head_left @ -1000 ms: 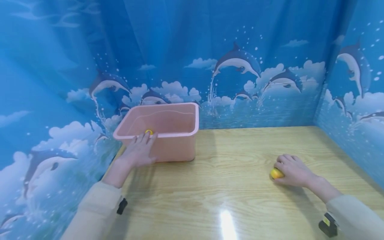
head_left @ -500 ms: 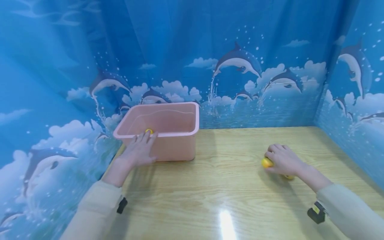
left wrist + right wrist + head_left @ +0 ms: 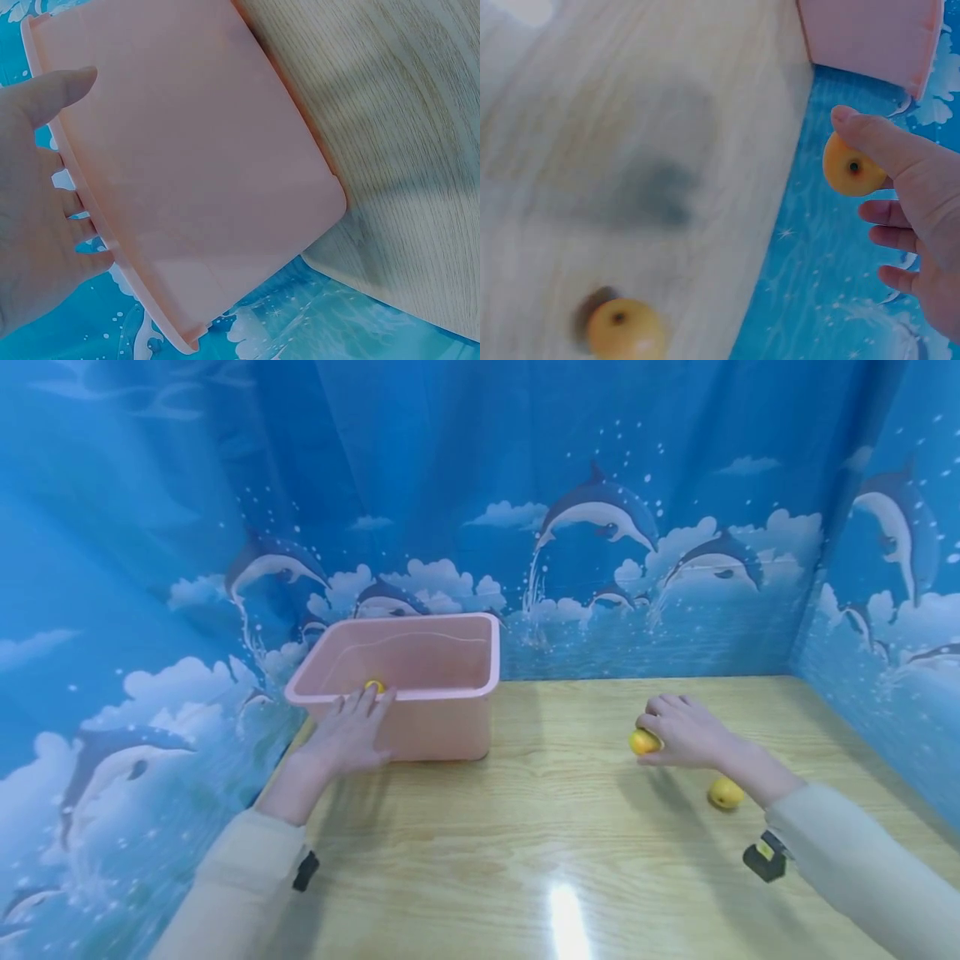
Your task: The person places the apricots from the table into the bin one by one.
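Note:
My left hand [image 3: 347,735] is at the front rim of a pink plastic bin [image 3: 450,727], its fingers over the rim and its thumb [image 3: 64,94] along the outer wall. A yellow thing [image 3: 374,686] shows just beyond the fingertips inside the bin, mostly hidden. Above the table, my right hand [image 3: 686,733] holds a round yellow-orange fruit [image 3: 643,742] between thumb and fingers; its dark pit faces the right wrist camera. A second yellow fruit [image 3: 725,793] lies on the table, below and right of that hand.
The bin stands at the back left of the wooden table [image 3: 480,843]. A blue dolphin-print curtain [image 3: 675,460] surrounds the table at the back and both sides. Each wrist carries a small black device, such as the right device [image 3: 765,857].
My right hand has lifted the fruit and moved left and away from me, uncovering the second fruit. My left hand has stayed at the rim.

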A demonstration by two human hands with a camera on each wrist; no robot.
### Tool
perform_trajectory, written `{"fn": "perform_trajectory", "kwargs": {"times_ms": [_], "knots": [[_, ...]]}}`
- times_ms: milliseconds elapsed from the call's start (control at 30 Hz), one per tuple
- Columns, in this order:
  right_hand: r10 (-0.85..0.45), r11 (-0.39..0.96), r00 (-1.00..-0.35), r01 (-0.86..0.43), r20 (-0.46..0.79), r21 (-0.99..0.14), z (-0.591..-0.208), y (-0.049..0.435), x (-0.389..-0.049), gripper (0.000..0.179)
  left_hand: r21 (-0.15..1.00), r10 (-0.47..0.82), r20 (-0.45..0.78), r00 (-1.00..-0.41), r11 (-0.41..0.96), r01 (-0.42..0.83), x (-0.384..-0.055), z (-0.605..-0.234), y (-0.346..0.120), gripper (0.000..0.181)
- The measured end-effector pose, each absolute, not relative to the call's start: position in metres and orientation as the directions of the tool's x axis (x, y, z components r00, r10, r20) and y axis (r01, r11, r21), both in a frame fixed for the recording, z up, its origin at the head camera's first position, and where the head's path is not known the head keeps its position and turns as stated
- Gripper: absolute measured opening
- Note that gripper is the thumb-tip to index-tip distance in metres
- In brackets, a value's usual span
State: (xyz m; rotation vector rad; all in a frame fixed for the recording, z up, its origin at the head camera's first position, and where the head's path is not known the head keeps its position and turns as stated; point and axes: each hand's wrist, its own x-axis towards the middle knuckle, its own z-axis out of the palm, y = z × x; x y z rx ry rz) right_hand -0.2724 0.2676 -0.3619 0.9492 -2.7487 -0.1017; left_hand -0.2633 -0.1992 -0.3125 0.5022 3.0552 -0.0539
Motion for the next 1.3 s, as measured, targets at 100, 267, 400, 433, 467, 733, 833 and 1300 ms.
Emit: {"fn": "perform_trajectory", "kwargs": {"times_ms": [100,267,400,433,467,733,833,1300], "knots": [[-0.630,0.777,-0.752,-0.613,0.194,0.145,-0.352,0.260,-0.278,0.039,-0.019,0.321,-0.049,-0.946,0.947,0.322,-0.263,-0.311,-0.199,0.088],[-0.631,0.776,-0.752,-0.617,0.192,0.134,-0.337,0.242,-0.283,0.041,-0.013,0.325,-0.051,-0.944,0.945,0.326,-0.262,-0.308,-0.198,0.087],[-0.631,0.776,-0.756,-0.619,0.176,0.123,-0.326,0.226,-0.286,0.042,-0.005,0.328,-0.061,-0.943,0.944,0.329,-0.264,-0.308,-0.198,0.087],[-0.631,0.775,-0.756,-0.621,0.174,0.116,-0.323,0.223,-0.286,0.041,-0.002,0.328,-0.064,-0.942,0.944,0.329,-0.264,-0.308,-0.198,0.087],[-0.633,0.773,-0.754,-0.624,0.173,0.113,-0.322,0.219,-0.287,0.042,-0.002,0.330,-0.065,-0.942,0.944,0.331,-0.264,-0.308,-0.198,0.086],[-0.648,0.760,-0.739,-0.644,0.185,0.091,-0.310,0.194,-0.295,0.043,-0.001,0.343,-0.070,-0.937,0.939,0.344,-0.263,-0.311,-0.197,0.087],[-0.657,0.752,-0.728,-0.651,0.197,0.102,-0.304,0.183,-0.299,0.042,-0.008,0.337,-0.071,-0.939,0.941,0.338,-0.263,-0.312,-0.198,0.087],[-0.643,0.757,-0.740,-0.654,0.197,0.012,-0.276,0.131,-0.321,0.045,-0.012,0.321,-0.067,-0.945,0.947,0.322,-0.264,-0.311,-0.201,0.087]]}}
